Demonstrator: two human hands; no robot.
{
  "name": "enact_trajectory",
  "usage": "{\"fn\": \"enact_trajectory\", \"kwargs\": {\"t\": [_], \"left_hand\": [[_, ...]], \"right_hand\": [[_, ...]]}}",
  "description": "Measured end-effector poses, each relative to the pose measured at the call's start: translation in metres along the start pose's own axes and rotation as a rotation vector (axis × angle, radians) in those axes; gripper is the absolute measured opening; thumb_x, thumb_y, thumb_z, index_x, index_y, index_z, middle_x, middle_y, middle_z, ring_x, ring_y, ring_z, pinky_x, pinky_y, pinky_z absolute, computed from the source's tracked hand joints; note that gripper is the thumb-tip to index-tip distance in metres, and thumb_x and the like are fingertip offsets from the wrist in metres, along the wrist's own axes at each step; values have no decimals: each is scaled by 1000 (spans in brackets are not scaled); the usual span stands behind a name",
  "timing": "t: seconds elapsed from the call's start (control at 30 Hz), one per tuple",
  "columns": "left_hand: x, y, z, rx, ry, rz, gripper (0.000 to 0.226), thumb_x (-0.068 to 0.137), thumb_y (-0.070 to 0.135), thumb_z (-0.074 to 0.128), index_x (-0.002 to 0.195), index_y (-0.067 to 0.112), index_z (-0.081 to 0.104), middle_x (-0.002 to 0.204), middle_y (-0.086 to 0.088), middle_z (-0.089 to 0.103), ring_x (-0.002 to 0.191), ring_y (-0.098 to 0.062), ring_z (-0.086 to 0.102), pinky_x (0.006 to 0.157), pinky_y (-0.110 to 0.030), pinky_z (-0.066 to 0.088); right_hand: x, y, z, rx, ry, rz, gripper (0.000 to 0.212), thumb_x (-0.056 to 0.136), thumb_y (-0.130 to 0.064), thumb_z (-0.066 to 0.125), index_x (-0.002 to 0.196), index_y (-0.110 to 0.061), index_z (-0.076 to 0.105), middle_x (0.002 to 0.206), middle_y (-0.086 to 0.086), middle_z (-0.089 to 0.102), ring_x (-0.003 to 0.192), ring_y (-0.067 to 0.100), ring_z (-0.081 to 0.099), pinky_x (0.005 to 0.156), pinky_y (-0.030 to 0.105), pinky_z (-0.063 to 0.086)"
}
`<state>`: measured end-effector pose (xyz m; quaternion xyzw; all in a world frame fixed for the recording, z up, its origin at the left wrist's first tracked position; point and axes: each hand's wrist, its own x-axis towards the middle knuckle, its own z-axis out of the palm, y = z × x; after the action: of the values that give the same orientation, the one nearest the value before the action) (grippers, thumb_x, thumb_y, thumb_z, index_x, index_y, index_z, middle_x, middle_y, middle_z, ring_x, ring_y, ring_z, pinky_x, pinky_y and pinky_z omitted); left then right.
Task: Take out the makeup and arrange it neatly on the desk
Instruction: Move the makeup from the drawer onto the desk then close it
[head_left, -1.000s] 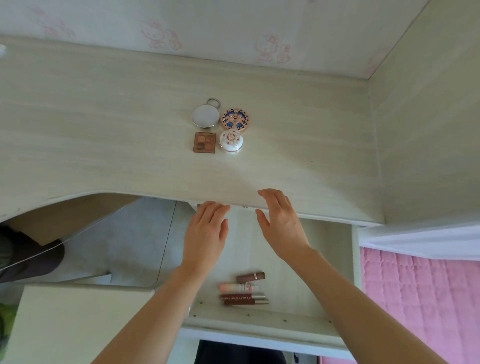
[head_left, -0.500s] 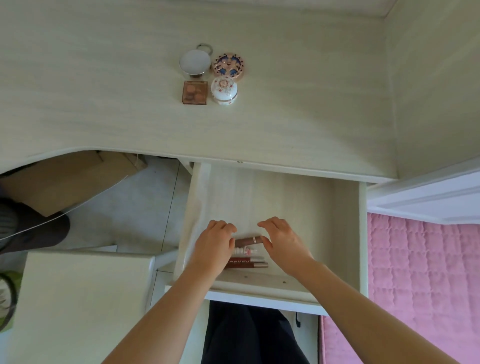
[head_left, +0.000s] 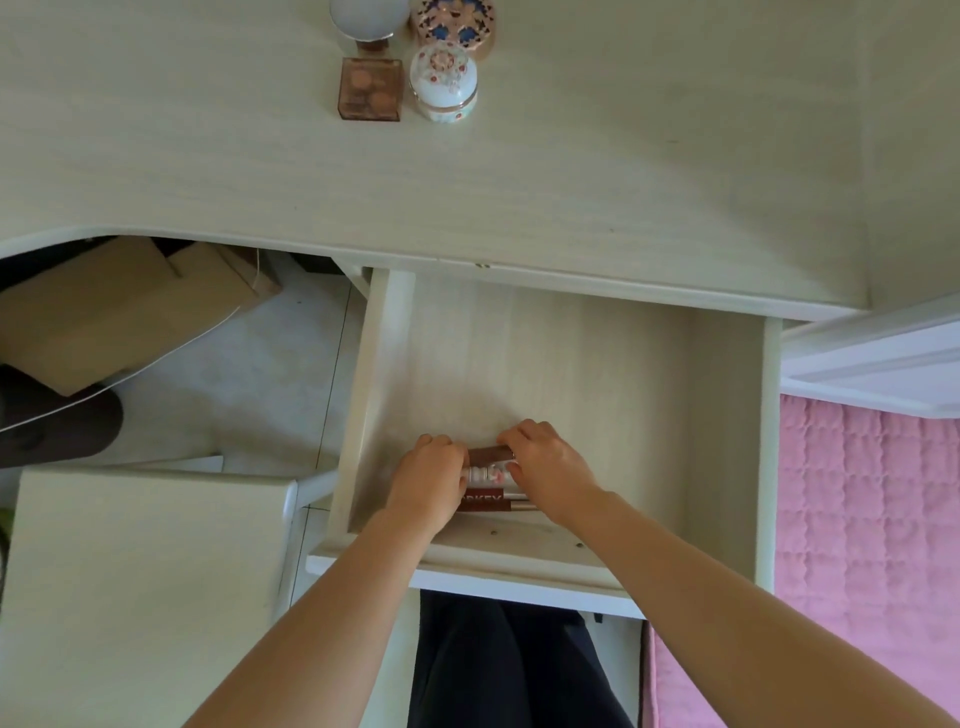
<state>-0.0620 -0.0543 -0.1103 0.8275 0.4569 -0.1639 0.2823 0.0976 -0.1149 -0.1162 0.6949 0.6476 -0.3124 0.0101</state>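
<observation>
Several lip-gloss tubes (head_left: 487, 478) lie side by side at the front of the open drawer (head_left: 722, 415). My left hand (head_left: 428, 480) curls over their left ends and my right hand (head_left: 550, 467) over their right ends, both pressing on the bundle. A brown tube tops the stack, and a dark red lettered one (head_left: 485, 503) lies nearest me. On the desk (head_left: 623, 156) stand a square brown palette (head_left: 371, 89), a white floral jar (head_left: 443, 83), a round white compact (head_left: 369, 18) and a patterned pink compact (head_left: 457, 21), grouped in a square.
A pale stool or low cabinet (head_left: 140, 587) stands at the left, with a cardboard box (head_left: 119, 306) and a cable under the desk. A pink quilted bed (head_left: 867, 545) lies to the right. A side panel (head_left: 914, 130) walls the desk's right end.
Both hands came down from the desk edge into the drawer and closed in on the tubes from either side. The view has tilted down and drawn closer.
</observation>
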Motion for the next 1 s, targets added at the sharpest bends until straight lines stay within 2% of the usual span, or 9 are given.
{"fn": "enact_trajectory", "kwargs": {"t": [0.3, 0.43, 0.53, 0.67, 0.73, 0.83, 0.9, 1.0], "left_hand": [[12, -2, 3, 32, -32, 4, 19, 91, 21, 58, 109, 16, 60, 109, -4, 58, 107, -22, 47, 82, -34, 46], [12, -3, 3, -3, -15, 18, 22, 91, 18, 59, 112, 19, 62, 111, -2, 57, 109, -21, 45, 85, -33, 45], [13, -5, 3, -40, -31, 19, 22, 91, 18, 58, 113, 20, 63, 112, -2, 54, 110, -20, 44, 87, -34, 45], [14, -8, 2, -118, -47, 8, 21, 92, 17, 58, 113, 16, 58, 111, -2, 52, 108, -20, 45, 87, -33, 46], [14, -9, 0, -190, -14, -7, 19, 92, 17, 57, 111, 15, 55, 107, -1, 51, 102, -18, 46, 81, -29, 44], [15, -9, -6, -275, 33, -55, 17, 91, 18, 59, 105, 17, 50, 100, -2, 52, 88, -15, 48, 68, -22, 36], [15, -9, -9, -310, 45, -87, 18, 89, 19, 62, 99, 18, 47, 94, -3, 52, 78, -14, 49, 59, -21, 34], [15, -8, -11, -373, 36, -119, 23, 84, 17, 64, 95, 17, 44, 83, -1, 54, 65, -13, 51, 50, -21, 33]], "right_hand": [[12, -1, 4, -98, 7, -3, 35, 86, -4, 59, 118, -15, 54, 118, 4, 50, 108, 22, 44, 87, 28, 45], [12, 1, 3, -93, -19, 9, 49, 79, 4, 59, 123, -15, 48, 118, 8, 45, 103, 25, 45, 81, 31, 45], [11, 4, 0, -81, -27, 36, 53, 79, 5, 59, 126, -13, 44, 121, 10, 42, 103, 26, 45, 82, 32, 47], [10, 8, -4, 28, 3, 128, 41, 87, 0, 52, 125, -10, 41, 123, 11, 42, 105, 26, 47, 88, 32, 47], [9, 9, -10, 147, 39, 177, 33, 89, -3, 48, 121, -7, 43, 117, 11, 46, 103, 25, 49, 87, 31, 46], [3, 10, -19, 337, 58, 232, 25, 86, -3, 48, 108, -9, 41, 102, 7, 51, 85, 23, 52, 68, 28, 42], [-1, 10, -22, 395, 35, 256, 21, 87, -4, 47, 104, -12, 36, 90, 6, 51, 72, 22, 51, 57, 27, 38], [-7, 11, -19, 392, 1, 243, 17, 91, -5, 43, 105, -13, 35, 81, 6, 53, 64, 21, 52, 51, 25, 37]]}}
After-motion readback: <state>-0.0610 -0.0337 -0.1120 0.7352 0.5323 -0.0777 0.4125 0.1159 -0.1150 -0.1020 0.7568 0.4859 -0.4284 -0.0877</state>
